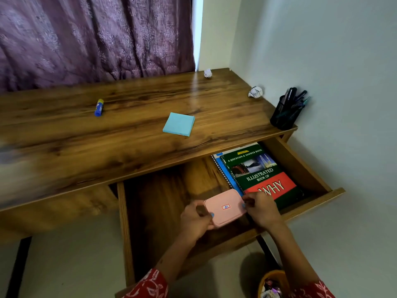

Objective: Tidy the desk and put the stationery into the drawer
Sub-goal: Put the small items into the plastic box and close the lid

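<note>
A small pink box (225, 208) with a red label is held over the open wooden drawer (126, 224). My left hand (195, 220) grips its left end and my right hand (261, 208) pinches its right end. In the drawer's right part lies a green and red book (260, 175) on top of a blue spiral notebook (223, 171). On the desk top (129, 100) lie a blue pad of sticky notes (179, 124) and a blue and yellow glue stick (99, 107). A black mesh pen holder (285, 114) full of pens stands at the right edge.
Two crumpled paper balls (255, 92) (208, 73) lie at the back right of the desk. A purple curtain (92, 37) hangs behind it and a white wall (343, 61) runs along the right. A yellow bin (272, 284) with scraps stands on the floor below the drawer.
</note>
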